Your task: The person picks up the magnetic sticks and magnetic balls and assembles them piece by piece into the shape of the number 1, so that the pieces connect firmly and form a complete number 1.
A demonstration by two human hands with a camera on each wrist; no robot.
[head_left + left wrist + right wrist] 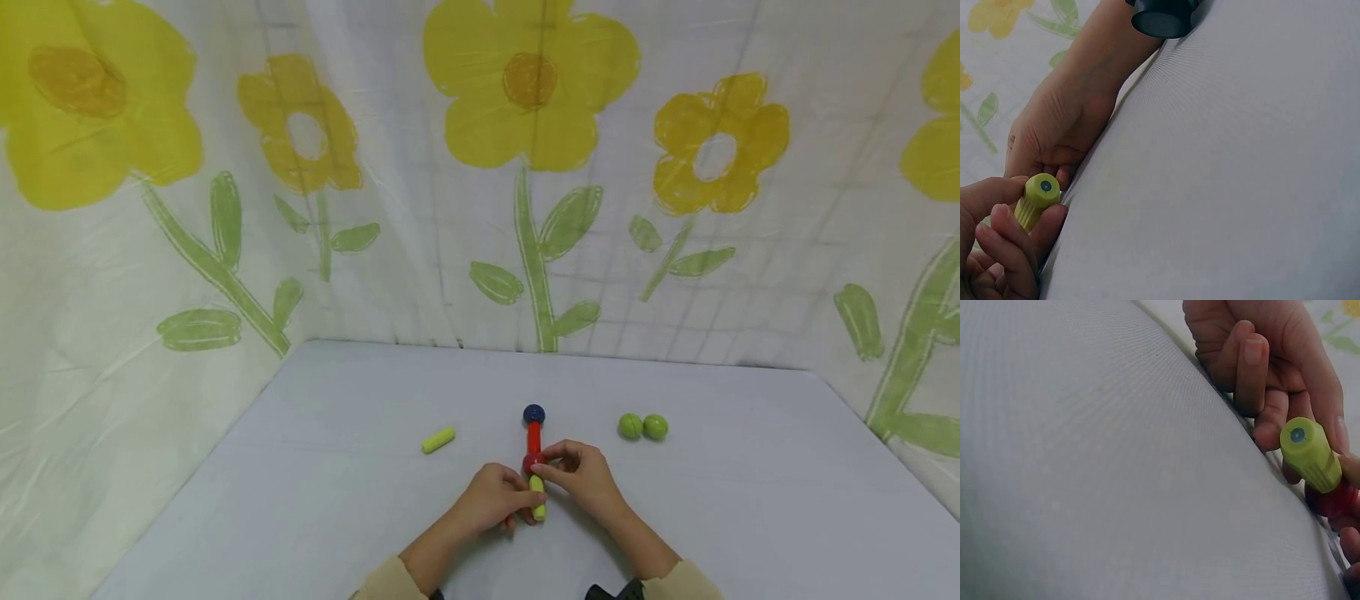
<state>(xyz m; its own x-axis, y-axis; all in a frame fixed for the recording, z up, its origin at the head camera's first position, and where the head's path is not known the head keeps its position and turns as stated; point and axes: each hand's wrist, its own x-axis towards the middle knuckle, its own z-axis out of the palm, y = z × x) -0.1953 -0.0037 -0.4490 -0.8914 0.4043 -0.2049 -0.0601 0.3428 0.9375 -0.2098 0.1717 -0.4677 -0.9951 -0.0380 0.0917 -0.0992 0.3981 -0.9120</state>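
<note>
My left hand (493,502) pinches a short yellow-green rod (537,498) between thumb and fingers. In the right wrist view this ribbed rod (1311,454) shows a small grey-blue disc in its end. Its far end meets a red ball (530,463), which my right hand (588,477) pinches from the right. Beyond the ball a red rod (534,437) runs away from me to a dark blue ball (534,414), so the pieces form one line on the table. The left wrist view shows the yellow-green rod (1038,200) end-on between the left fingers.
A second yellow-green rod (438,440) lies to the left on the white table (337,483). Two green balls sit side by side at the right, one green ball (630,426) close against the other ball (656,427). Behind the table hangs a flower-printed curtain (405,250).
</note>
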